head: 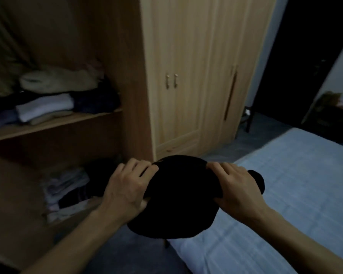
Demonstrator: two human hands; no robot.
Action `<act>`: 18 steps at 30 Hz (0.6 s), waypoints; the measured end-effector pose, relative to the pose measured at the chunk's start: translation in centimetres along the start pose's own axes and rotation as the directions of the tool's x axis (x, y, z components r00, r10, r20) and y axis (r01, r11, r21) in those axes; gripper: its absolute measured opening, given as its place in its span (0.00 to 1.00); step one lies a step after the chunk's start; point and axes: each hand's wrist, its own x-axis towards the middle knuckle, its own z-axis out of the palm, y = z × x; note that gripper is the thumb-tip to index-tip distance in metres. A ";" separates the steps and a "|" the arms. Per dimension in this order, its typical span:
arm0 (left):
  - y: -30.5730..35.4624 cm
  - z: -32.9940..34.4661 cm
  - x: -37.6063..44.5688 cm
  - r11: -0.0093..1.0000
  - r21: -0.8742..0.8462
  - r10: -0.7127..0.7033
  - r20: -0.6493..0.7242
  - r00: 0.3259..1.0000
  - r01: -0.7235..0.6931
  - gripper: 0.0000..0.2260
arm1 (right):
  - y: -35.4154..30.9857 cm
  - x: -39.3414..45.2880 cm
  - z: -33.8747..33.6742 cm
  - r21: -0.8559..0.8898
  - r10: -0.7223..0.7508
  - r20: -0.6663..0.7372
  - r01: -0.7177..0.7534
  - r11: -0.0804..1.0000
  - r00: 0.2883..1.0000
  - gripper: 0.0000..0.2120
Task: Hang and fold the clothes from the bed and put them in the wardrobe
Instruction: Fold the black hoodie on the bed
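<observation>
Black folded fabric garment (178, 196) was held in mid-air between both hands, over the edge of the pale blue quilted bed (285, 194). Left hand (127, 186) gripped its left side; right hand (236, 184) clamped its right side. Open brown wooden wardrobe (127, 76) stood left, with folded clothes stacks (48, 103) on its shelf.

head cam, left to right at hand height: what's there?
Folded clothes on the lower shelf → left hand → black garment → right hand → blue bed. Both hands grip the garment.
</observation>
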 end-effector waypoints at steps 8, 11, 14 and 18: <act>-14.9 0.9 -12.5 0.958 0.048 -0.288 0.120 0.950 0.284 0.35 | -14.7 11.4 9.0 0.079 -0.236 0.111 0.229 0.970 0.965 0.36; -20.5 1.5 -16.1 0.930 0.044 -0.367 0.201 0.908 0.366 0.36 | -20.2 15.0 12.6 0.117 -0.273 0.169 0.256 0.960 0.947 0.37; -25.4 2.0 -18.7 0.906 0.038 -0.417 0.239 0.877 0.421 0.37 | -24.6 18.5 15.5 0.134 -0.301 0.240 0.275 0.952 0.923 0.38; -30.6 3.2 -20.6 0.886 0.023 -0.450 0.287 0.845 0.464 0.39 | -28.4 22.4 18.1 0.142 -0.326 0.297 0.296 0.944 0.897 0.39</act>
